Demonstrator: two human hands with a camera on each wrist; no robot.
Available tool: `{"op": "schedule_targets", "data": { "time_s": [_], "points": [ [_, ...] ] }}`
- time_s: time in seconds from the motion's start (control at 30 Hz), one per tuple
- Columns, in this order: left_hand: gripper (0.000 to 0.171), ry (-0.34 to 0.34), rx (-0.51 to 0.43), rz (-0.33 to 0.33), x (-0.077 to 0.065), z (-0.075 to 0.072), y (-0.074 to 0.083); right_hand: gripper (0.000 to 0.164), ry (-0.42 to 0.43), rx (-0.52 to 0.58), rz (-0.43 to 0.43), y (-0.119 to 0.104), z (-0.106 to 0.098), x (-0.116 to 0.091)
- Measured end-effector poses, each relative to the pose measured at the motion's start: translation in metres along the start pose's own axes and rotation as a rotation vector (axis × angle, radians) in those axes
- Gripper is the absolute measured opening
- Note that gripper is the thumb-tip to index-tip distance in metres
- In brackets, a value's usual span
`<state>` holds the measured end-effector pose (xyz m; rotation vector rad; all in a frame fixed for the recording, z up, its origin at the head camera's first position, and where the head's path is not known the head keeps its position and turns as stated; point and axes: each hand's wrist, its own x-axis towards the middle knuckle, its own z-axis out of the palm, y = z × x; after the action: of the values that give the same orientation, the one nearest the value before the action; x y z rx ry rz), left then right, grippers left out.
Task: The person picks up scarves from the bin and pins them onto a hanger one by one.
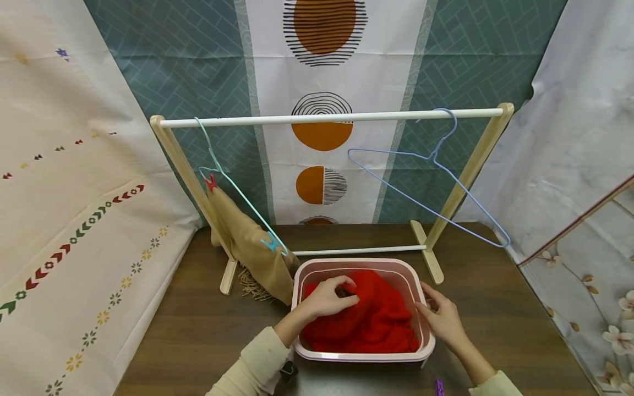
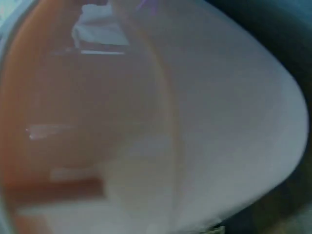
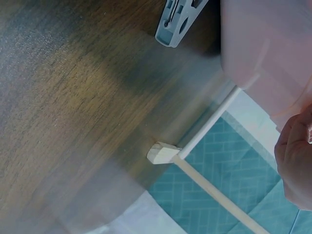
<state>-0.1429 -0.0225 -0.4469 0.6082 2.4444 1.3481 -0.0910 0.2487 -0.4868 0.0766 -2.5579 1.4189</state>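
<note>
- Fingers of our left hand (image 1: pixel 324 300) curve loosely over the red cloth, thumb and forefinger apart with no fold visibly pinched; whether the hidden fingertips touch it, we cannot tell.
- With our right hand (image 1: pixel 443 319) we grip the right rim of the pink basket (image 1: pixel 366 356), thumb over the edge and fingers outside.
- Below our left hand, the red cloth (image 1: pixel 378 308) lies bunched inside the basket. Crumpled like this, it shows us no clear long axis and points no definite way; its folds spread mostly left to right, as the basket's longer side does.
- Farther out, behind and left of the basket, we see the tan cloth (image 1: pixel 252 236) hung on the green hanger (image 1: pixel 242 195) by a red clip (image 1: pixel 210 182) and a blue clip (image 1: pixel 271 242). We judge that part done.
- Up on the right of the white rail (image 1: pixel 327 117), the blue hanger (image 1: pixel 434 157) hangs bare, its long lower bar slanting down rightward. We take the red cloth's hanging to be what is left.
- Nearest us, a purple clip (image 1: pixel 439 387) lies unused on the table (image 1: pixel 198 330).
</note>
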Motion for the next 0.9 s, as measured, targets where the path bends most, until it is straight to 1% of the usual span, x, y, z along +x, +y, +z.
{"op": "schedule_targets", "data": {
  "time_s": [0.07,0.1,0.13,0.17,0.23,0.27,0.3,0.4,0.43,0.47,0.5,0.53,0.57,0.63,0.67,0.73,0.9],
  "points": [
    [0.023,-0.101,-0.116,-0.075,-0.001,0.001,-0.002,0.044,0.002,-0.005,-0.001,0.0,0.0,0.0],
    [0.024,-0.136,-0.19,-0.109,-0.001,0.001,-0.003,0.044,0.004,-0.009,0.0,0.001,0.001,0.001],
    [0.025,-0.149,-0.268,-0.133,-0.002,0.002,-0.004,0.044,0.004,-0.01,0.001,0.001,0.001,0.001],
    [0.026,-0.151,-0.348,-0.142,-0.002,0.002,-0.005,0.045,0.004,-0.011,0.0,0.001,0.001,0.001],
    [0.029,-0.106,-0.501,-0.149,-0.002,0.004,-0.007,0.045,0.003,-0.017,-0.004,0.002,0.002,0.001],
    [0.029,-0.064,-0.545,-0.148,-0.004,0.003,-0.004,0.045,0.002,-0.017,-0.006,0.002,0.002,0.001],
    [0.028,-0.007,-0.558,-0.136,-0.005,0.003,-0.001,0.045,0.001,-0.017,-0.01,0.002,0.001,0.001],
    [0.021,0.154,-0.531,-0.128,-0.002,0.004,-0.001,0.045,0.0,-0.022,-0.018,0.002,0.001,0.001],
    [0.016,0.187,-0.525,-0.138,-0.001,0.003,0.0,0.045,0.0,-0.021,-0.019,0.002,0.001,0.001],
    [0.013,0.202,-0.523,-0.143,0.0,0.001,0.001,0.045,0.003,-0.019,-0.017,0.002,0.001,0.001],
    [0.014,0.195,-0.544,-0.145,0.002,0.001,-0.002,0.045,0.003,-0.016,-0.019,0.001,0.001,0.001],
    [0.019,0.175,-0.566,-0.149,0.005,-0.001,-0.005,0.044,0.005,-0.016,-0.015,0.001,0.001,0.001],
    [0.024,0.152,-0.581,-0.15,0.004,-0.004,-0.004,0.044,0.004,-0.012,-0.016,0.001,0.0,0.001],
    [0.035,0.075,-0.596,-0.155,0.004,-0.009,-0.004,0.044,0.003,-0.009,-0.016,0.0,0.0,0.0],
    [0.039,0.037,-0.586,-0.154,0.003,-0.012,-0.004,0.044,0.002,-0.008,-0.018,0.0,0.0,0.0],
    [0.043,-0.024,-0.535,-0.148,0.001,-0.016,-0.005,0.044,0.003,-0.013,-0.016,0.0,0.0,0.0],
    [0.043,-0.195,-0.481,-0.207,-0.006,-0.017,-0.014,0.045,0.007,-0.018,-0.008,0.001,0.001,0.001]
  ]
}}
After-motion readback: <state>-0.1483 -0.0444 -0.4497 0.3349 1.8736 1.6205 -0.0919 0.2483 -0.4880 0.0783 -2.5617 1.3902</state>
